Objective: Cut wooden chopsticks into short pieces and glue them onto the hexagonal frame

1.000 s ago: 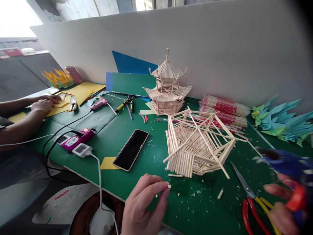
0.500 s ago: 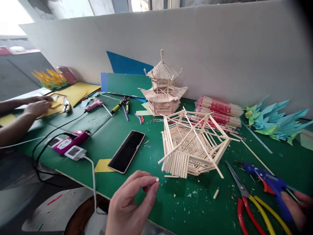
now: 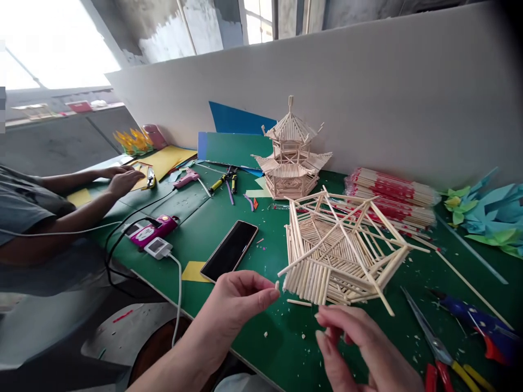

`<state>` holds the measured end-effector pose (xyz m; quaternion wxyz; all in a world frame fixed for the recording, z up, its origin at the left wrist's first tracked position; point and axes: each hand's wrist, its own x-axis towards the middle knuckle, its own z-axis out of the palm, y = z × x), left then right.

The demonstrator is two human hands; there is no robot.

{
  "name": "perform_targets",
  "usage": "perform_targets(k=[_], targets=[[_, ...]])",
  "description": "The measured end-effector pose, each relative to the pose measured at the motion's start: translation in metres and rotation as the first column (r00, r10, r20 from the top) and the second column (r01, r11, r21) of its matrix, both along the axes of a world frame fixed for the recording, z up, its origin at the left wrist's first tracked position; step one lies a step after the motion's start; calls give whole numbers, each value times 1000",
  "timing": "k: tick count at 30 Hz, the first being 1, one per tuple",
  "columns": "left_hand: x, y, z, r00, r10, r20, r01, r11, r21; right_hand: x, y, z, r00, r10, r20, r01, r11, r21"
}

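My left hand (image 3: 237, 305) is low in the middle of the view, thumb and forefinger pinched on a tiny pale stick piece (image 3: 277, 285). My right hand (image 3: 359, 348) hovers just to its right over the green table, fingers loosely curled and apart, holding nothing. Directly beyond both hands lies an unfinished hexagonal frame of wooden sticks (image 3: 343, 250). A short loose stick (image 3: 299, 302) lies between the hands and the frame. A finished stick pagoda (image 3: 291, 155) stands further back by the white wall.
A black phone (image 3: 229, 250) lies left of the frame. Red-handled pliers (image 3: 439, 348) and a blue glue gun (image 3: 478, 324) lie at the right. Packs of sticks (image 3: 392, 196) sit behind. Another person's hands (image 3: 120, 179) work on yellow paper at the far left. Chargers (image 3: 153, 234) and cables trail off the table's edge.
My right hand has let go of the blue glue gun, which lies on the table, and come in beside my left hand. The view has shifted left and up.
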<state>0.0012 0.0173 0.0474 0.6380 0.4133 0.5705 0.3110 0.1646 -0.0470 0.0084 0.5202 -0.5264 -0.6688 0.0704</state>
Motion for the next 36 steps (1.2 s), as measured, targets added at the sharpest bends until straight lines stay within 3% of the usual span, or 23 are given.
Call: perform_targets(k=[3,8,22,36], targets=[[-1,4,3,999,-38,7,39,998,-42,-4,14,-2,991,66,114,-73,995,62],[-1,11,6,996,-86,7,87,991,-98,-5,31,-7,978,12,209,-35,994,106],[2,26,10,982,-174,-69,161,972,-171,-15,38,-11,996,26,83,-24,999,-21],[6,31,10,982,-182,-56,171,972,-162,-13,37,-11,993,24,116,-27,999,17]])
